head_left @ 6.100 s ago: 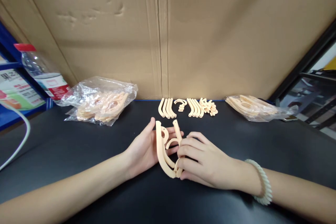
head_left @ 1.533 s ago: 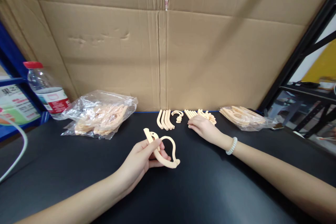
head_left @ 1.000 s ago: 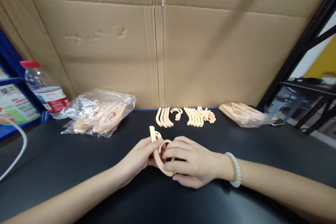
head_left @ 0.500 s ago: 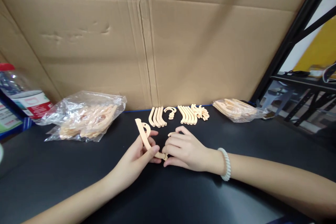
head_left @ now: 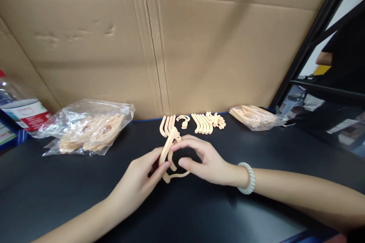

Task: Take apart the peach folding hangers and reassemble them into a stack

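Observation:
Pinched in my left hand [head_left: 145,172] is a beige folding clothes hanger [head_left: 167,145], its thick arm slanting upward. A curved hook piece shows inside it, and a thin second arm runs right, its end passing behind my right thumb. My right hand [head_left: 203,159] is at the hanger's right side, index fingertip against it and thumb apart from the index; its other fingers are mostly hidden. Beyond my hands lie a row of curved beige arms [head_left: 168,125], a few hook pieces [head_left: 183,119], another row of arms [head_left: 202,123] and a small pile of hooks [head_left: 217,120].
A clear bag of beige hangers [head_left: 91,133] lies on the left of the black table [head_left: 71,193], a smaller bag [head_left: 253,117] at the right. Cardboard [head_left: 199,57] stands behind. A plastic bottle [head_left: 25,112] is far left. A person in dark clothing [head_left: 348,53] is beyond the black rack.
The hanger has turned from leaning left to leaning right. My right hand has moved from its lower end to its upper side, its thumb and index spreading. A person has appeared at right.

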Motion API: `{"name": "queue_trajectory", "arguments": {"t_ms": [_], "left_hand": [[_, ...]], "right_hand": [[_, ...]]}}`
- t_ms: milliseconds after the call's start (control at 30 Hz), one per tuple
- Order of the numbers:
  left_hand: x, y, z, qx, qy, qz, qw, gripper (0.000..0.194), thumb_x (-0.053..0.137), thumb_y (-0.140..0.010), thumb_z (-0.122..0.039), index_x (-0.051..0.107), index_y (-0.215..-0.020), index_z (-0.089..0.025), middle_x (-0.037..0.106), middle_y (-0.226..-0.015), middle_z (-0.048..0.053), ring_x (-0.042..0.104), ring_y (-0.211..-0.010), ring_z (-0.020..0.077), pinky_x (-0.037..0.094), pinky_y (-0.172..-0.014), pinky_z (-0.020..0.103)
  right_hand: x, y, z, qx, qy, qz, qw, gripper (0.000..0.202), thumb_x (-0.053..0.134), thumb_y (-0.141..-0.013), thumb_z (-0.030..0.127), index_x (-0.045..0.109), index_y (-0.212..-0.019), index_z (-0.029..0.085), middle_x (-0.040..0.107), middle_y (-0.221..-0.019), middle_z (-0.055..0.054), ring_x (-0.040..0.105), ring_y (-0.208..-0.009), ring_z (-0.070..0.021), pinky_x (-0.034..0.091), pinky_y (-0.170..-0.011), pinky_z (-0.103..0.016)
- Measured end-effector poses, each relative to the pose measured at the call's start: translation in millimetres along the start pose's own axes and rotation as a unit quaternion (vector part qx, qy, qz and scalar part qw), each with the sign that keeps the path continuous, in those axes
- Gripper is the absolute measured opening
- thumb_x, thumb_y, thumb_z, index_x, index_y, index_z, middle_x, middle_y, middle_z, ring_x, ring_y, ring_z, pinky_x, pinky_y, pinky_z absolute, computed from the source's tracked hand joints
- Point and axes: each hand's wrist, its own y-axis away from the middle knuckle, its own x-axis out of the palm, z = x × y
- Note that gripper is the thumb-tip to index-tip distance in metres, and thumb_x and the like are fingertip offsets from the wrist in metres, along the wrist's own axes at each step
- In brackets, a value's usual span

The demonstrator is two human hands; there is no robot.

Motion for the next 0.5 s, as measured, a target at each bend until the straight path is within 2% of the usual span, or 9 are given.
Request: {"name": "queue_trajectory", "arguments": {"t_ms": [167, 367, 500], "left_hand": [[0.4, -2, 5, -0.034, 0.028, -0.033, 0.998, 0.021, 0.061, -0.085, -0.037, 0.067, -0.099, -0.024, 0.061, -0.064, -0.003, 0.059, -0.056, 0.0163, 0.045, -0.057, 0.022], [1.7, -2, 1, -0.026, 0.029, -0.046, 0.998, 0.027, 0.056, -0.088, -0.039, 0.063, -0.109, -0.023, 0.06, -0.061, -0.004, 0.054, -0.052, 0.0136, 0.043, -0.053, 0.021], [3.9, -1, -2, -0.056, 0.074, -0.07, 0.993, 0.034, 0.05, -0.091, -0.045, 0.056, -0.115, -0.021, 0.053, -0.058, -0.005, 0.05, -0.047, 0.012, 0.044, -0.048, 0.021]], "right_hand": [[-2, -1, -15, 0.073, -0.106, -0.054, 0.99, 0.015, 0.064, -0.089, 0.028, 0.066, -0.102, 0.02, 0.062, -0.106, -0.006, 0.061, -0.102, -0.0193, 0.051, -0.093, -0.038], [1, -1, -19, 0.105, -0.219, -0.05, 0.969, 0.024, 0.067, -0.089, 0.031, 0.064, -0.11, 0.02, 0.063, -0.108, -0.007, 0.064, -0.1, -0.0187, 0.054, -0.094, -0.039], [1, -1, -12, 0.089, -0.239, -0.019, 0.967, 0.036, 0.068, -0.088, 0.03, 0.058, -0.123, 0.023, 0.05, -0.129, -0.009, 0.058, -0.113, -0.0206, 0.054, -0.094, -0.038]]}}
